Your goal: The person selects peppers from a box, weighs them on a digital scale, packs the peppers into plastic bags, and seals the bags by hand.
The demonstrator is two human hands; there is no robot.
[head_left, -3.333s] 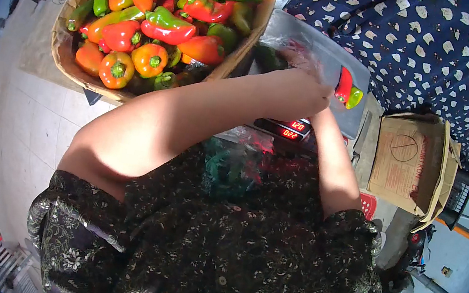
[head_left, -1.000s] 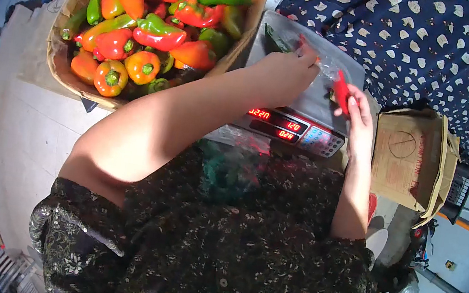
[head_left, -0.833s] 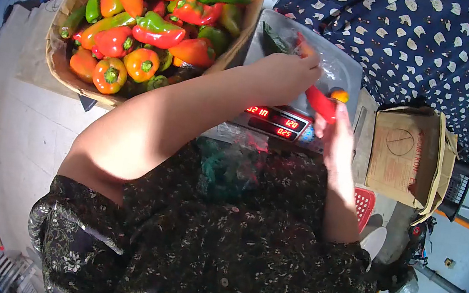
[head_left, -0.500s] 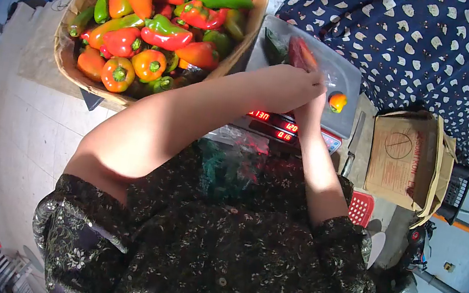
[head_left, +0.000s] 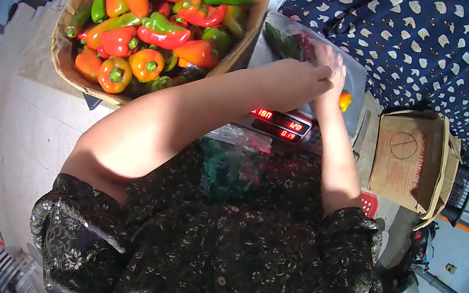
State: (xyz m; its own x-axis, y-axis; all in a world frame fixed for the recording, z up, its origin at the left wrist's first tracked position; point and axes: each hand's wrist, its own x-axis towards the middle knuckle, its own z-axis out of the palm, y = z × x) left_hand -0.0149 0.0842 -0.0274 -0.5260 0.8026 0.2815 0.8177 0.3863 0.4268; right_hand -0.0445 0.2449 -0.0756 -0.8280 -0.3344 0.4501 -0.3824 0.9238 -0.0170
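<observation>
On the weighing scale (head_left: pixel 353 73), a clear plastic bag with dark green and red contents (head_left: pixel 287 42) lies at the far side. My right hand (head_left: pixel 332 67) rests against the red end of it, fingers stretched out and slightly apart. Crossing in front, my left hand (head_left: pixel 308 79) has its fingers curled in beside my right hand; what they hold, if anything, is hidden. A small yellow-orange pepper (head_left: pixel 345 100) sits on the scale pan, partly covered by my right wrist. Red digits glow on the scale's display (head_left: pixel 278 125).
A large paper-lined basket (head_left: pixel 58 67) heaped with red, orange and green peppers (head_left: pixel 166 34) stands at left. To the right are an open cardboard box (head_left: pixel 402 154) and a dark patterned cloth (head_left: pixel 430 54). A clear plastic bag (head_left: pixel 232 164) hangs before the scale.
My right hand has come up from under my left, its fingers now reaching over the bag's red end. The lower display figure went from 0.16 to 0.19. The small pepper is now partly hidden.
</observation>
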